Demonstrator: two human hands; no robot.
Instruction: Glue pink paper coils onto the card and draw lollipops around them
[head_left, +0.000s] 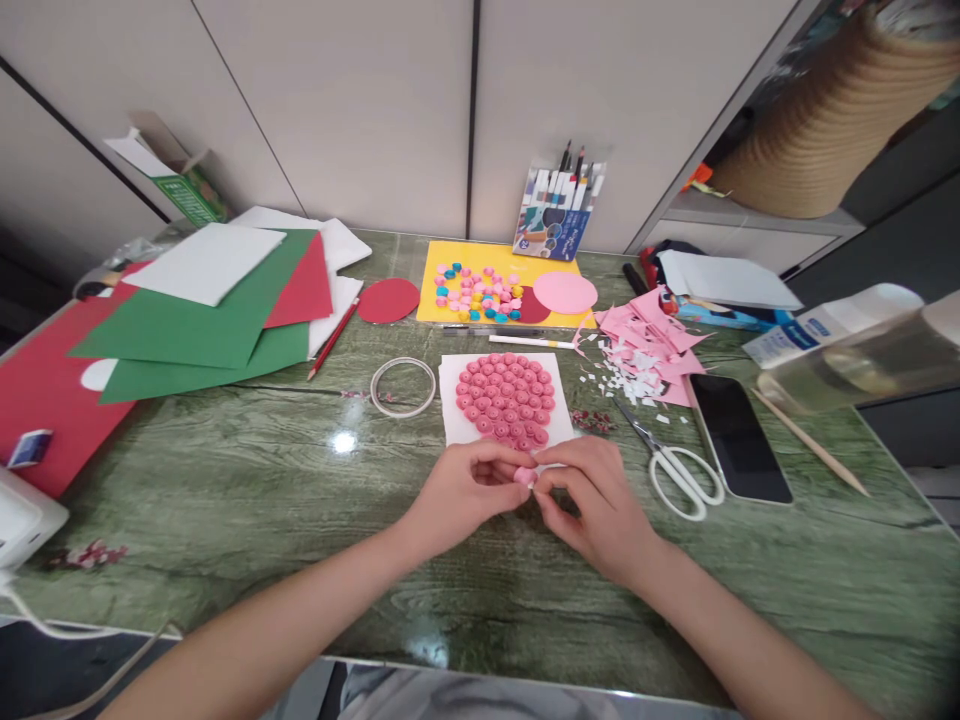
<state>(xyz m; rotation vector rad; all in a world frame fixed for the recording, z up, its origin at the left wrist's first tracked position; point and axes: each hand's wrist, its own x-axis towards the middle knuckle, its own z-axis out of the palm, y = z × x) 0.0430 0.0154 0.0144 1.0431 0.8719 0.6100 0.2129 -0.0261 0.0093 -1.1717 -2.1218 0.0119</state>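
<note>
Between both hands is a small pink paper piece [524,477], just below a white sheet [453,425]. My left hand [469,495] pinches it between thumb and fingers. From the other side, my right hand [596,500] touches the piece with its fingertips pressed together near a tiny pale bit. On the white sheet several rolled pink paper coils [506,398] sit packed in a rounded cluster; the hands cover the sheet's lower edge. A tape roll [403,362] lies left of the sheet.
White scissors [679,480] and a phone [739,437] lie at right, below pink paper scraps [645,335]. Behind are a yellow sheet [442,256] with colored pieces and a marker box [551,228]. Green sheets [187,320] and a red pencil [332,340] lie at left.
</note>
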